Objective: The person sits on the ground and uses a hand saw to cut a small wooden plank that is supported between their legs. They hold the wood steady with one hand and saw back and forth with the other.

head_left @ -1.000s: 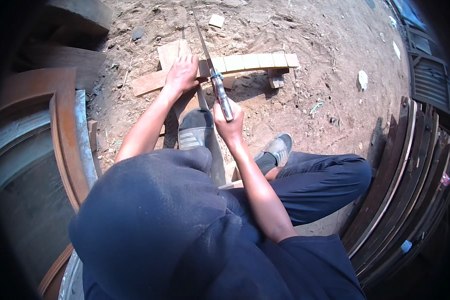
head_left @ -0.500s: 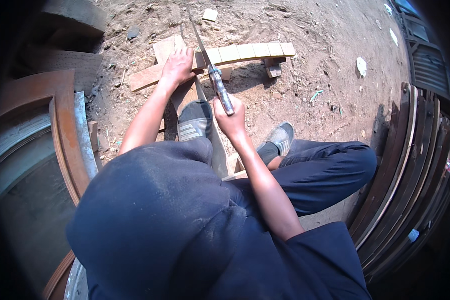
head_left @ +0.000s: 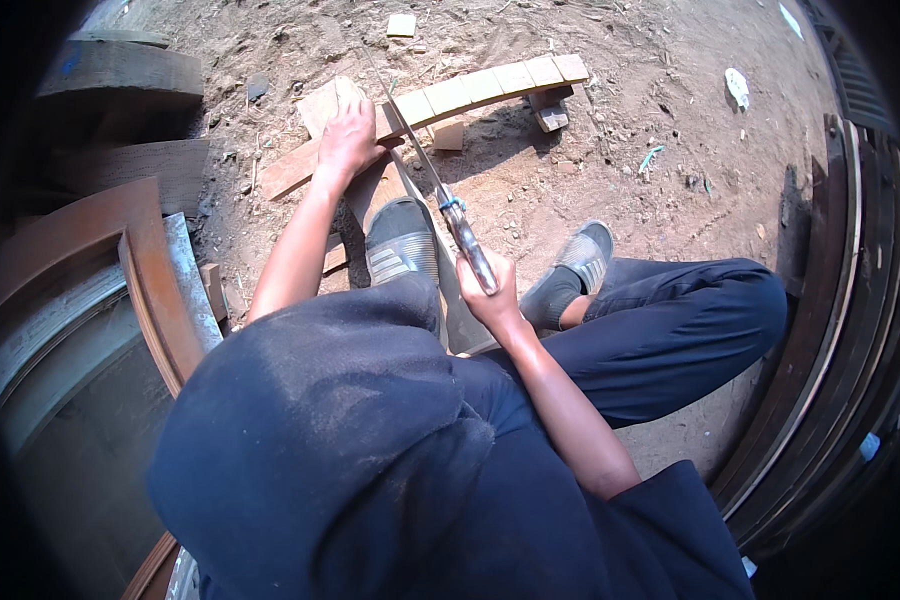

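Note:
My right hand [head_left: 494,298] is closed around the handle of a handsaw [head_left: 466,240], whose narrow blade points away from me. The blade crosses a curved piece of wood [head_left: 482,88] just right of my left hand [head_left: 349,138]. That hand presses on the wood, with its fingers over the top and far edge. Several lines divide the right part of the curved piece into blocks. Beneath it a wooden plank [head_left: 372,190] runs back toward me, and my sandalled left foot [head_left: 404,245] rests on the plank. How deep the blade sits cannot be made out.
A small wood block [head_left: 551,118] lies under the curved piece's right end. To the left stand a brown wooden frame [head_left: 150,300] and thick timbers [head_left: 120,75]. Long dark boards [head_left: 820,330] are stacked on the right. My other sandalled foot [head_left: 582,262] rests on the dirt ground.
My right hand has drawn the saw back toward me and slightly right. My left hand stays on the curved wood. The whole view has shifted a little.

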Demonstrator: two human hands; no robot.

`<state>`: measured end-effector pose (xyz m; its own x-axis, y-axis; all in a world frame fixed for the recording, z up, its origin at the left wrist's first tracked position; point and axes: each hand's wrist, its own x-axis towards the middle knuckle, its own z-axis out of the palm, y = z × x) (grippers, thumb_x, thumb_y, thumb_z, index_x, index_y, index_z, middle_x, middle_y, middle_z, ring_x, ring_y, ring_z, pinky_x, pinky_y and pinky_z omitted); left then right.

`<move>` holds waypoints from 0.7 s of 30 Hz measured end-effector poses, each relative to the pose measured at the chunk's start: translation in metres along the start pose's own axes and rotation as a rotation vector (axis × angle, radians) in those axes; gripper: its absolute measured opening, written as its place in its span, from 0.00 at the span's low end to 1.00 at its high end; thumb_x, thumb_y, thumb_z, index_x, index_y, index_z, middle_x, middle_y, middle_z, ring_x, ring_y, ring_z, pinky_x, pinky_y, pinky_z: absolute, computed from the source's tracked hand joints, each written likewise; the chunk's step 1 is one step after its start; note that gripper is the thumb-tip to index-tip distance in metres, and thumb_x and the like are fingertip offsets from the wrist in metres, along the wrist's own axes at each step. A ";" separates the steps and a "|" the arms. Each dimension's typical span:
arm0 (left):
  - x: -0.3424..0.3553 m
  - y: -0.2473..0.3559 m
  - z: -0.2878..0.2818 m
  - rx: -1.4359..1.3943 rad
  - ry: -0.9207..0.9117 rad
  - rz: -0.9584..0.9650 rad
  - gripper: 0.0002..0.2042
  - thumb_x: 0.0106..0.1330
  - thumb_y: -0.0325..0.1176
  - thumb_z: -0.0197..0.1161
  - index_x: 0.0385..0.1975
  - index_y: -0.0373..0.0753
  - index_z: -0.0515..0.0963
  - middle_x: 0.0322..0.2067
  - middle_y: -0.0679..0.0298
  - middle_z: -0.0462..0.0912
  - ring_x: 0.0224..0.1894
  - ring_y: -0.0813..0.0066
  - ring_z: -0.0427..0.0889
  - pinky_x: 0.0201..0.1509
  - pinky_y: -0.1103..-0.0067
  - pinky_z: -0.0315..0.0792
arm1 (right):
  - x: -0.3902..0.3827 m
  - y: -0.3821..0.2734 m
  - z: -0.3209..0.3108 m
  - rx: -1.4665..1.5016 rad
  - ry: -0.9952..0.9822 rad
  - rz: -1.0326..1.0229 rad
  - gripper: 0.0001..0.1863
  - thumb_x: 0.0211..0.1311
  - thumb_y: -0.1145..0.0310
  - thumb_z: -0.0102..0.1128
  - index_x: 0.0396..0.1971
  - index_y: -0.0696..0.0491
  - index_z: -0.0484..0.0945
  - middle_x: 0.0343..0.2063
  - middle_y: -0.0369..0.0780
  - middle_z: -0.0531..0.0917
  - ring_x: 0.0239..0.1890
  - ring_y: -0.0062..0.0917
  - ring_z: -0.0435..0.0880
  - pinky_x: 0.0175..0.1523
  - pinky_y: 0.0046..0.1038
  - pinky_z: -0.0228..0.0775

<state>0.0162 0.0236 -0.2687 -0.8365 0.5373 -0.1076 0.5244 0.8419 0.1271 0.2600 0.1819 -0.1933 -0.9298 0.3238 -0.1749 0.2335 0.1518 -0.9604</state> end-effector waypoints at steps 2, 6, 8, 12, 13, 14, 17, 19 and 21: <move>-0.001 0.001 -0.003 0.021 0.004 0.015 0.30 0.43 0.43 0.76 0.39 0.33 0.68 0.39 0.51 0.75 0.48 0.55 0.75 0.49 0.67 0.72 | 0.001 -0.003 -0.006 -0.007 -0.021 0.020 0.06 0.53 0.74 0.55 0.19 0.59 0.74 0.13 0.44 0.74 0.17 0.23 0.76 0.25 0.28 0.67; 0.004 0.007 -0.005 0.018 0.012 0.052 0.30 0.43 0.43 0.76 0.39 0.33 0.67 0.39 0.51 0.74 0.46 0.55 0.75 0.48 0.68 0.73 | 0.065 -0.007 0.023 0.068 0.020 0.008 0.11 0.54 0.70 0.55 0.17 0.59 0.70 0.11 0.43 0.70 0.15 0.21 0.68 0.22 0.29 0.61; 0.003 0.001 -0.006 0.027 0.008 0.050 0.29 0.43 0.42 0.76 0.39 0.34 0.67 0.38 0.52 0.74 0.45 0.55 0.75 0.48 0.67 0.73 | 0.071 -0.009 0.027 0.025 -0.014 0.008 0.09 0.53 0.71 0.55 0.18 0.59 0.71 0.12 0.44 0.72 0.15 0.23 0.70 0.24 0.30 0.63; 0.002 -0.001 -0.010 0.004 -0.047 0.023 0.29 0.43 0.42 0.76 0.39 0.34 0.67 0.40 0.51 0.74 0.47 0.54 0.75 0.49 0.66 0.72 | 0.021 0.000 0.003 0.011 -0.023 0.014 0.05 0.53 0.74 0.54 0.21 0.60 0.74 0.13 0.44 0.74 0.17 0.23 0.75 0.26 0.29 0.67; 0.002 -0.003 -0.010 -0.009 -0.046 0.018 0.29 0.44 0.43 0.76 0.39 0.33 0.67 0.40 0.51 0.75 0.48 0.53 0.75 0.49 0.66 0.72 | 0.025 -0.003 0.003 0.017 -0.024 0.037 0.06 0.53 0.74 0.54 0.21 0.60 0.74 0.13 0.44 0.74 0.17 0.23 0.75 0.26 0.29 0.67; 0.004 -0.004 -0.009 -0.022 -0.046 0.014 0.29 0.44 0.44 0.76 0.39 0.33 0.68 0.40 0.50 0.75 0.48 0.53 0.76 0.49 0.65 0.72 | 0.030 -0.007 0.003 0.023 -0.025 0.060 0.06 0.53 0.74 0.55 0.21 0.60 0.74 0.13 0.43 0.74 0.17 0.22 0.74 0.25 0.29 0.67; 0.019 -0.001 -0.024 -0.091 -0.174 0.000 0.27 0.47 0.41 0.74 0.39 0.31 0.68 0.40 0.46 0.76 0.47 0.50 0.75 0.51 0.63 0.71 | 0.054 -0.031 0.006 0.010 -0.048 0.115 0.08 0.53 0.73 0.56 0.19 0.60 0.72 0.12 0.41 0.71 0.16 0.19 0.70 0.24 0.27 0.62; 0.018 -0.004 -0.026 -0.091 -0.167 -0.013 0.28 0.46 0.46 0.74 0.37 0.31 0.70 0.39 0.45 0.77 0.45 0.48 0.76 0.50 0.63 0.71 | 0.055 -0.040 0.013 0.049 -0.036 0.129 0.08 0.55 0.73 0.56 0.19 0.60 0.72 0.12 0.40 0.71 0.17 0.17 0.69 0.24 0.27 0.61; 0.019 -0.008 -0.020 -0.092 -0.172 -0.023 0.29 0.46 0.49 0.74 0.37 0.31 0.70 0.39 0.45 0.77 0.45 0.48 0.76 0.50 0.63 0.71 | 0.040 -0.055 -0.002 0.036 -0.065 0.158 0.08 0.56 0.73 0.55 0.20 0.60 0.72 0.12 0.40 0.71 0.17 0.16 0.70 0.24 0.27 0.62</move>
<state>-0.0073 0.0264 -0.2518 -0.8045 0.5255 -0.2769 0.4825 0.8500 0.2113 0.2108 0.1888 -0.1471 -0.8989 0.2801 -0.3371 0.3693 0.0701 -0.9266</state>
